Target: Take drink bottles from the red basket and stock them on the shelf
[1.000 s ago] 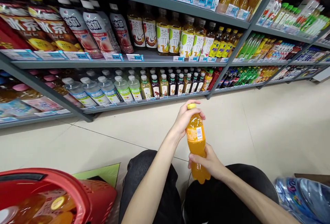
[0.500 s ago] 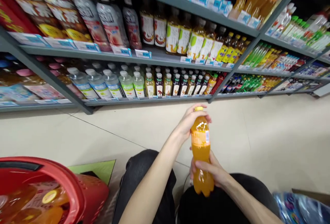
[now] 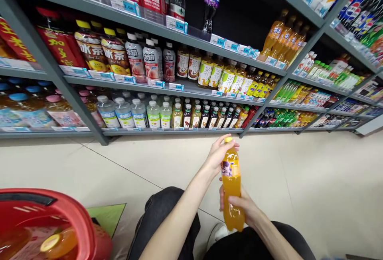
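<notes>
I hold an orange soda bottle (image 3: 231, 184) upright in front of my knees. My left hand (image 3: 219, 154) is closed round its neck, just under the yellow cap. My right hand (image 3: 239, 208) grips the lower part of the bottle from behind. The bottle's label faces me. Matching orange bottles (image 3: 281, 40) stand on an upper shelf to the right.
Grey shelves (image 3: 167, 88) packed with drink bottles run across the view above a beige tiled floor (image 3: 314, 180). A red shopping basket (image 3: 50, 224) holding orange bottles stands at the lower left, beside a green mat (image 3: 106, 217). My dark trousers (image 3: 167, 220) fill the bottom centre.
The view has tilted upward, showing higher shelves. The bottle has turned in my hands so a different side of the label faces me. Both hands keep their hold.
</notes>
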A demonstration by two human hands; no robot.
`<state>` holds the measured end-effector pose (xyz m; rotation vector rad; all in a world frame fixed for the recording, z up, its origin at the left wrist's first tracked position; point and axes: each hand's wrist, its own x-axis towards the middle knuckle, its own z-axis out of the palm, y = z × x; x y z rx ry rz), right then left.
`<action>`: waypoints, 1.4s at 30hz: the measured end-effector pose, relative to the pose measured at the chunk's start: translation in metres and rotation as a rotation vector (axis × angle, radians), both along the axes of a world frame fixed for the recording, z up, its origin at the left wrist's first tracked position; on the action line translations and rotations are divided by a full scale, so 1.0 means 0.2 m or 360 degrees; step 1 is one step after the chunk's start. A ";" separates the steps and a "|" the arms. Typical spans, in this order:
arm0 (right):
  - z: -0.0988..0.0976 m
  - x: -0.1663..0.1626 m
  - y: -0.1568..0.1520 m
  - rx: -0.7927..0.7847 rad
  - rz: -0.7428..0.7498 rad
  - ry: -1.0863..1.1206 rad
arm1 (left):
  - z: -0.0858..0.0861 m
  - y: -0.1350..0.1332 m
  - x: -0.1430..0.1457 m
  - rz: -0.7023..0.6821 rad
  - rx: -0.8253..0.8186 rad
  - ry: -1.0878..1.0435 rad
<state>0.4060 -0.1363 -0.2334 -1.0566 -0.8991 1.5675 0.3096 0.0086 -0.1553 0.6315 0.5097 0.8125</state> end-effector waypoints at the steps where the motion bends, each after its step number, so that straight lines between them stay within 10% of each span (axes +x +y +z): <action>1: 0.00 -0.01 0.02 -0.0032 -0.0116 -0.0236 | -0.01 0.01 0.01 0.0074 -0.0028 0.0058; 7: -0.06 -0.01 0.07 -0.0021 -0.0601 -0.0936 | -0.11 0.02 0.12 0.0311 0.0042 0.0295; 20: -0.04 0.01 0.10 0.0247 -0.0651 -0.0897 | -0.04 -0.05 0.04 0.0589 0.1072 0.0895; 25: 0.02 0.05 0.08 0.0291 -0.0598 -0.0685 | 0.03 -0.05 0.01 0.0359 0.0946 0.0554; 35: 0.11 0.01 0.21 0.0440 -0.0813 -0.1578 | -0.02 -0.08 0.05 0.0639 0.0605 0.0458; 42: 0.23 0.10 0.19 0.0360 -0.1005 -0.1311 | -0.04 0.01 0.06 0.0127 0.0828 0.0310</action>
